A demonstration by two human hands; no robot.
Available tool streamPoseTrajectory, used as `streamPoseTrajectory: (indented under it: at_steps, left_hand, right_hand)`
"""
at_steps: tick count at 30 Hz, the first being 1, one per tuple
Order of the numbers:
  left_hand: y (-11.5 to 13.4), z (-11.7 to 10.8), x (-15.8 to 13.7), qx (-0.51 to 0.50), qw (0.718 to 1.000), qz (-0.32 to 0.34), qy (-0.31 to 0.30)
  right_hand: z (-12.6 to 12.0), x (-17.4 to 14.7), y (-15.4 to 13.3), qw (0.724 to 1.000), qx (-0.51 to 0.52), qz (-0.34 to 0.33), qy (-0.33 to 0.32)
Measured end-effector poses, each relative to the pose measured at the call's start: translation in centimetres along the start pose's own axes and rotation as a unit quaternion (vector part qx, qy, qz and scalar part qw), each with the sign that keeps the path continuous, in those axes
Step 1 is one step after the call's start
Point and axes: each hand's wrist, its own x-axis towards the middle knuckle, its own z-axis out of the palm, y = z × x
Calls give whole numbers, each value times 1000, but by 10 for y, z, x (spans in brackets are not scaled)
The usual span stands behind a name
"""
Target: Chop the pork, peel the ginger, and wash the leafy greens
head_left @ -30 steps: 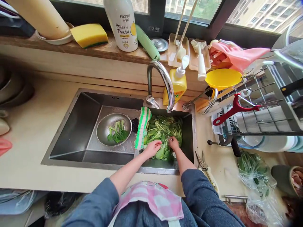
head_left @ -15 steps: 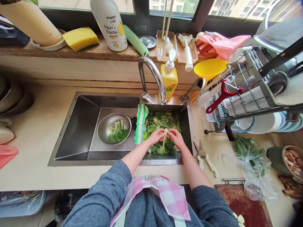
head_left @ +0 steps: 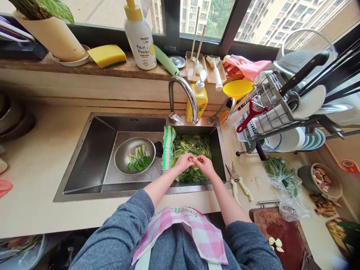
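My left hand (head_left: 185,162) and my right hand (head_left: 205,165) meet above the right basin of the sink, fingers pinched together. Between the fingertips shows the pale end of a stalk of leafy greens (head_left: 194,159); the rest of it is hidden or blends with what lies below. Under both hands, a heap of leafy greens (head_left: 194,144) fills the basin. To the left, a metal strainer bowl (head_left: 120,159) holds several cut green stalks (head_left: 142,161). A green-and-white striped cloth (head_left: 168,150) hangs over the divider, left of my left hand.
A faucet (head_left: 182,80) arches behind my hands, beside a yellow pump bottle (head_left: 200,97). Scissors (head_left: 239,182) lie right of the sink (head_left: 75,157). Farther right are a dish rack (head_left: 270,112), bagged greens (head_left: 284,176) and a cutting board (head_left: 295,240) with garlic cloves (head_left: 275,243).
The stalk that hung down from my fingers no longer shows at length; only its pale end is visible. Both hands have drawn closer together. The camera view has tilted up and shifted right.
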Motion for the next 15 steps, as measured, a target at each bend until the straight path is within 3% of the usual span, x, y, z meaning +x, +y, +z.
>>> streamPoseTrajectory:
  at_steps: [4,8,11,15]
  left_hand:
    - [5,-2,-2,-28,997,69,23]
    - [-1,-1,-2,-135,989,46,-32]
    - [-6,-3,-1,-123,991,42,-29]
    - [-6,-9,-1,-127,990,20,-58]
  right_hand:
    - [0,-7,-7,999,-17,-40,17]
    - [4,-9,-5,986,-129,-102,28]
    - [5,-9,-2,971,-193,-140,17]
    - [3,-9,2,969,-202,-146,1]
